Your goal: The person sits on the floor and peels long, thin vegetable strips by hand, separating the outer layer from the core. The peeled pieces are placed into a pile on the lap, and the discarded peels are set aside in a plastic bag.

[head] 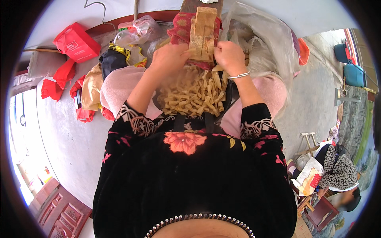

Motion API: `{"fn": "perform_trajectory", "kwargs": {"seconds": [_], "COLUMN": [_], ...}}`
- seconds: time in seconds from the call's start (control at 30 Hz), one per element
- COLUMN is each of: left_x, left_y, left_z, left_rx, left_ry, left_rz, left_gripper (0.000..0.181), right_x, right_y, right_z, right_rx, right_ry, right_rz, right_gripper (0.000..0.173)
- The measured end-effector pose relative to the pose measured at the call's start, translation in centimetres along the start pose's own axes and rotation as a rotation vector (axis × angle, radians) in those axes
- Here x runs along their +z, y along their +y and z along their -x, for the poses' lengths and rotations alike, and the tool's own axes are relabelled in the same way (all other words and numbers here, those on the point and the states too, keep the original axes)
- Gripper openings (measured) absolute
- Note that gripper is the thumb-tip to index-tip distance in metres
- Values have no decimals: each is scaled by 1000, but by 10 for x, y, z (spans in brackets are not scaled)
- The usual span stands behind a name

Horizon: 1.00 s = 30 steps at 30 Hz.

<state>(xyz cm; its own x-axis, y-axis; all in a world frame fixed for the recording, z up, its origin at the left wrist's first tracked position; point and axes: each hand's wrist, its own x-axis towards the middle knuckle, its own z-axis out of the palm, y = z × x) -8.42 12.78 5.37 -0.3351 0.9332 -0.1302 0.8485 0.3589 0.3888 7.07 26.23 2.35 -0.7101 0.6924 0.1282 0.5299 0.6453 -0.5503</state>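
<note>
A wooden block device (204, 35) stands on red patterned cloth (180, 26) over a dark board in front of me. My left hand (172, 56) is at its left side, fingers curled and blurred; whether they hold a thin pale piece cannot be told. My right hand (229, 56), with a bangle at the wrist, is curled at the block's right edge, a pale strip (220, 70) hanging below it. Under both hands lies a dark round container with many short, pale yellow-brown pieces (193, 98), looking like strips of dried plant or food. Pink cloth (268, 92) covers my knees.
A large clear plastic bag (268, 41) stands at the right. Red bags (77, 43), a brown paper bag (92, 87) and a dark bag (111, 62) lie at the left. Another person (336, 169) sits at the lower right near a wooden stool (309, 144).
</note>
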Motion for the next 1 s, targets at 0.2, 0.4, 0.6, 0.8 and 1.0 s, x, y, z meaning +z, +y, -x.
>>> {"fn": "perform_trajectory", "kwargs": {"seconds": [0.2, 0.4, 0.6, 0.8, 1.0], "left_x": [16, -18, -67, -42, -12], "left_y": [35, 64, 26, 42, 71], "left_z": [57, 64, 78, 105, 118], "left_rx": [11, -320, 100, 405, 275], "left_ry": [16, 324, 433, 901, 435], "left_rz": [682, 1947, 2089, 868, 1064], "left_gripper": [42, 35, 37, 41, 34], "right_x": [-8, -5, -34, -53, -36], "right_y": [-52, -91, -112, -115, -115], "right_z": [44, 85, 99, 110, 117], "right_rx": [397, 455, -249, 33, -277], "right_ry": [-462, -578, -242, -542, 60], "right_rz": [-1269, -1701, -871, -1575, -657], "right_gripper": [30, 23, 18, 11, 23]}}
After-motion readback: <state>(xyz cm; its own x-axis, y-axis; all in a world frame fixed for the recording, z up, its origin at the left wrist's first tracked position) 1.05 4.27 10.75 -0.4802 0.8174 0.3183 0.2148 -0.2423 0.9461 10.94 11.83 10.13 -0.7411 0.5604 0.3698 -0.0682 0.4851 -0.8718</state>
